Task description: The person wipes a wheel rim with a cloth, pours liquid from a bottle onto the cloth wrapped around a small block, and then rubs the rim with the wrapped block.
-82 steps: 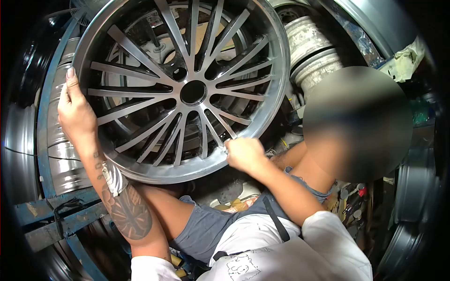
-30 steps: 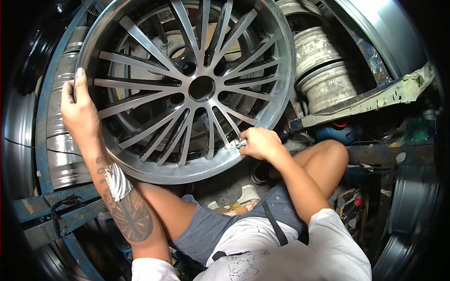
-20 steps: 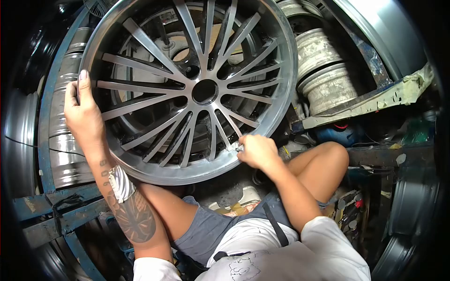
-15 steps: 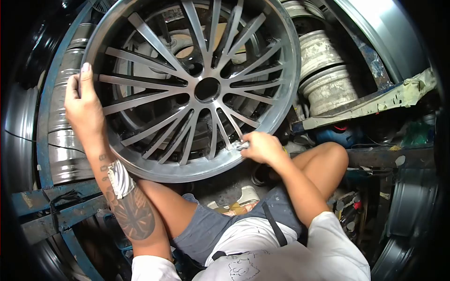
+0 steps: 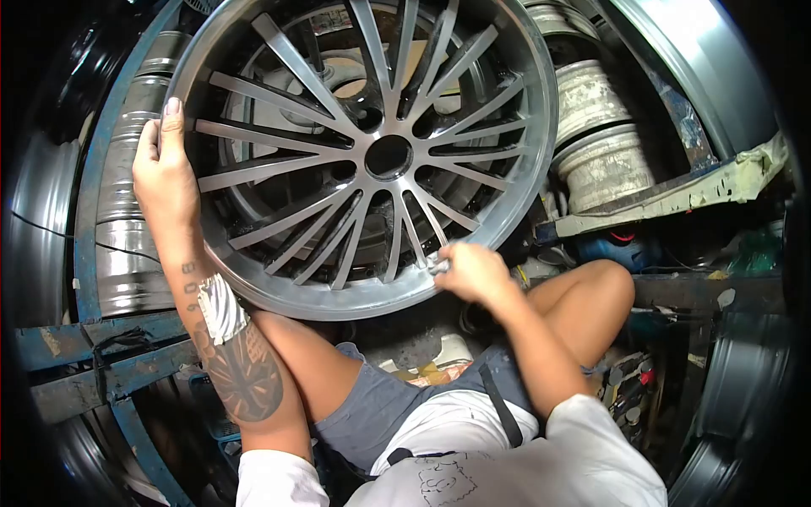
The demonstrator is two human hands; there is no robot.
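Observation:
A large multi-spoke alloy wheel leans tilted in front of me, its machined spokes grey and the recesses between them dark. My left hand is closed around the wheel's left edge, thumb on the face side and fingers behind the lip. At the lower right of the wheel, my right hand pinches a small pale grey wad, which looks like folded abrasive paper or cloth. It is against the inner lip, close to the spoke ends. The wheel's lower edge sits just above my legs.
Stacked silver rims stand on the left behind a blue metal frame. Worn whitish rims are stacked at the right, beside a tape-covered rail. A blue rounded object lies beneath that rail.
In view, the wheel and my left hand have shifted slightly right and up. My right hand keeps the wad at the lower right lip, with only slight movement.

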